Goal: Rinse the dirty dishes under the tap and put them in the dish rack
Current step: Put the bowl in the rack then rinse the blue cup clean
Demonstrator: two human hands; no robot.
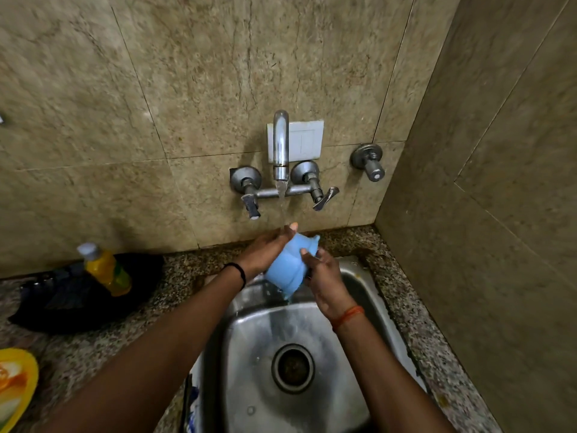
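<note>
A light blue cup [288,264] is held tilted over the steel sink [249,354], right under the running tap [280,145]. My left hand [268,248] lies along the cup's left side with straight fingers, the fingertips up in the water stream. My right hand [324,276] grips the cup from the right, thumb on its side and fingers curled behind. Water runs off the cup's lower edge into the basin.
A yellow bottle [107,270] stands on a black dish rack [78,295] on the granite counter, left of the sink. A yellow plate [15,385] with food residue sits at the far left edge. Tiled walls close in behind and on the right.
</note>
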